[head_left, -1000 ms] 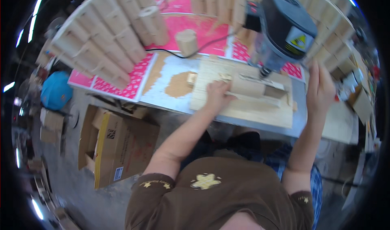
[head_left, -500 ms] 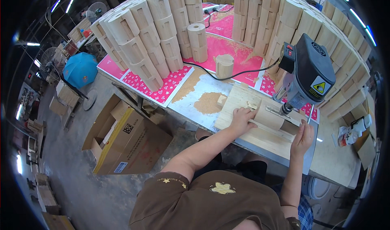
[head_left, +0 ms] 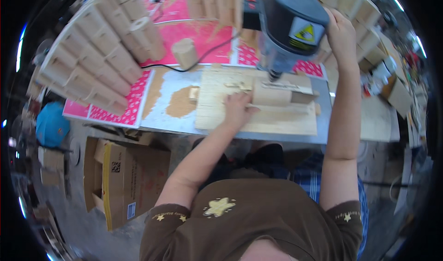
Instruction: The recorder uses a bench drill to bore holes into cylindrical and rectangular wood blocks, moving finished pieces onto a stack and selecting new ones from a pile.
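A pale wooden cylinder (head_left: 270,95) lies on its side in a wooden jig board (head_left: 217,118), with a slotted guide strip along its top. My left hand (head_left: 238,108) rests on the board at the cylinder's left end, fingers and thumb apart; whether it touches the cylinder I cannot tell. Above the cylinder stands a dark drill press (head_left: 288,12), its chuck (head_left: 275,75) close over the guide strip. My right hand (head_left: 341,30) is raised at the right side of the drill's head. Its fingers are partly hidden behind the housing, so their grip cannot be made out.
Stacked wooden cylinders (head_left: 92,53) stand at the left, with more behind the drill. A single short cylinder (head_left: 184,53) sits on the pink sheet near a black cable (head_left: 207,56). Sawdust (head_left: 180,102) covers part of the table. An open carton (head_left: 138,178) stands on the floor.
My right hand has left the thin lever beside the jig and gone up to the drill head's right side. My left hand stays by the cylinder. The whole view has shifted.
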`<state>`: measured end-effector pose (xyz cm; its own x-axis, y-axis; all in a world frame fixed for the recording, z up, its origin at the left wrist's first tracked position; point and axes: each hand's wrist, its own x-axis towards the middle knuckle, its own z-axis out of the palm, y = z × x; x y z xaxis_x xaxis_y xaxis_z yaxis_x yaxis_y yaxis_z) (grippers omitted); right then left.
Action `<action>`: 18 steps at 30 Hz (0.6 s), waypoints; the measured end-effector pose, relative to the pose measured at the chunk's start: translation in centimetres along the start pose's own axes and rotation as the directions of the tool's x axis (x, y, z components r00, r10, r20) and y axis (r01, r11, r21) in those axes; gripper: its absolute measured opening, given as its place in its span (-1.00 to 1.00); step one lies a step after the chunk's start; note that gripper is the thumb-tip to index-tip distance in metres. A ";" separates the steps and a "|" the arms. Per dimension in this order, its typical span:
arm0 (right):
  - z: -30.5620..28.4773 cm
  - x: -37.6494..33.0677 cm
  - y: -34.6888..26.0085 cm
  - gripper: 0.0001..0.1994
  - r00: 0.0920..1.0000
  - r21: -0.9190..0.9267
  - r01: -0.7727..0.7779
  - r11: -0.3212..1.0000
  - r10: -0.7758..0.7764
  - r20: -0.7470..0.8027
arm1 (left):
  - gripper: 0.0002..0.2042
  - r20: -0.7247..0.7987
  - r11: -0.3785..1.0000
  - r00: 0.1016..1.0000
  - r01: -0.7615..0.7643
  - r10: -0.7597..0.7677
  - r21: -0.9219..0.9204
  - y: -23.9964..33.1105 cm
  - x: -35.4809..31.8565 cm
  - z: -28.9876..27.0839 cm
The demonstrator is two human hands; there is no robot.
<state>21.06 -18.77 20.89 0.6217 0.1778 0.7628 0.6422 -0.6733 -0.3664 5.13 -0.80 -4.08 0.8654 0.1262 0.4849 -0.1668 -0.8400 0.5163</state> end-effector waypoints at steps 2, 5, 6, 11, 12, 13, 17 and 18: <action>-1.8 -2.6 -2.3 -0.70 0.998 0.047 -0.056 0.997 0.054 0.042 | -0.49 0.025 1.000 1.000 0.008 -0.008 -0.002 -0.4 0.1 -0.3; -4.2 -7.8 -3.9 -0.76 0.995 0.158 -0.069 0.985 0.058 0.077 | -0.52 0.033 1.000 0.999 0.006 -0.005 -0.024 -0.1 0.4 -0.4; -3.9 -9.8 -4.0 -0.79 0.994 0.220 -0.080 0.972 0.062 0.087 | -0.53 0.041 0.999 0.999 0.025 -0.024 -0.020 -0.3 0.3 -0.5; -0.9 -16.3 -2.3 -0.90 1.000 0.272 -0.009 0.962 0.004 0.020 | -0.54 0.051 0.999 0.998 0.040 -0.039 -0.017 0.2 0.2 -0.7; 0.1 -17.1 -1.5 -0.92 0.999 0.261 0.051 0.964 -0.045 -0.028 | -0.54 0.055 0.999 0.998 0.038 -0.037 -0.021 0.5 0.3 -0.6; 1.0 -17.6 -0.7 -0.93 0.992 0.247 0.113 0.962 -0.097 -0.076 | -0.54 0.057 0.999 0.998 0.036 -0.035 -0.025 0.7 0.4 -0.5; 3.0 -18.5 0.4 -0.92 0.983 0.262 0.148 0.954 -0.112 -0.149 | -0.53 0.039 1.000 0.999 0.025 -0.024 -0.018 0.2 0.1 -0.1; 2.8 -18.4 0.4 -0.93 0.982 0.256 0.158 0.954 -0.125 -0.142 | -0.53 0.043 0.999 0.999 0.030 -0.029 -0.024 0.2 0.1 -0.1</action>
<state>11.14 -20.26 5.20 0.4665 0.1563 0.8706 0.8255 -0.4305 -0.3651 5.10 -0.94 -3.86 0.8893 0.1279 0.4391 -0.1521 -0.8228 0.5475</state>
